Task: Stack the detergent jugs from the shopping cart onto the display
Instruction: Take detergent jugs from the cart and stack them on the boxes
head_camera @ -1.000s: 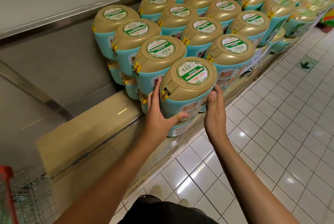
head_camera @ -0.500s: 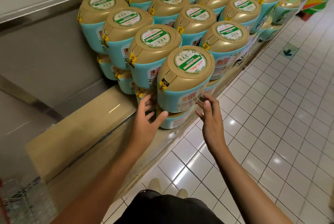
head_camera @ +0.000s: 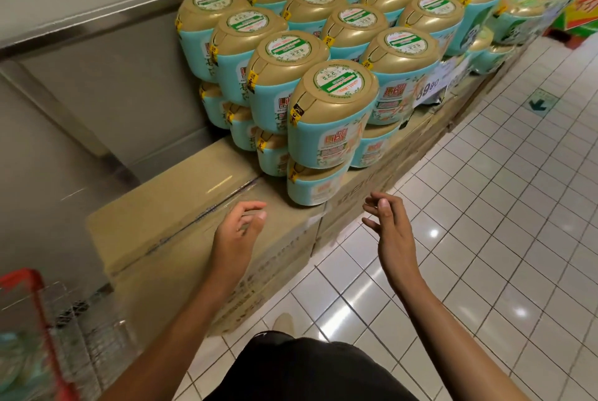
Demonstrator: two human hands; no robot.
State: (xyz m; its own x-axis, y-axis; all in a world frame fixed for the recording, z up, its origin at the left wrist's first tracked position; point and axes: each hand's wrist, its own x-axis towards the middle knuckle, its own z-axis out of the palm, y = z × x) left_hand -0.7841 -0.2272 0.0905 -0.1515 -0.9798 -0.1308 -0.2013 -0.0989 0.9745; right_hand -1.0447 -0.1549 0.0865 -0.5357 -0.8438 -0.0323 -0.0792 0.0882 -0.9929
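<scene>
Teal detergent jugs with gold tops stand two layers high on a display of cardboard boxes (head_camera: 168,226). The nearest upper jug (head_camera: 330,116) sits on a lower jug (head_camera: 310,187) at the stack's front corner. My left hand (head_camera: 238,235) hovers over the box top, below and left of that corner, fingers loosely curled and empty. My right hand (head_camera: 393,232) hangs above the floor just right of the boxes, fingers relaxed and empty. Neither hand touches a jug. The red wire shopping cart (head_camera: 35,326) is at the lower left, with a blurred teal shape inside.
A grey metal wall (head_camera: 97,83) runs behind the display on the left. White tiled floor (head_camera: 485,239) spreads to the right, with a green arrow sticker (head_camera: 538,104). More jugs extend along the display to the far right. A price sign (head_camera: 430,88) sits among them.
Both hands have let go of the nearest upper jug and drawn back toward me. The jug stays on the stack. The view has turned left, bringing the cart in.
</scene>
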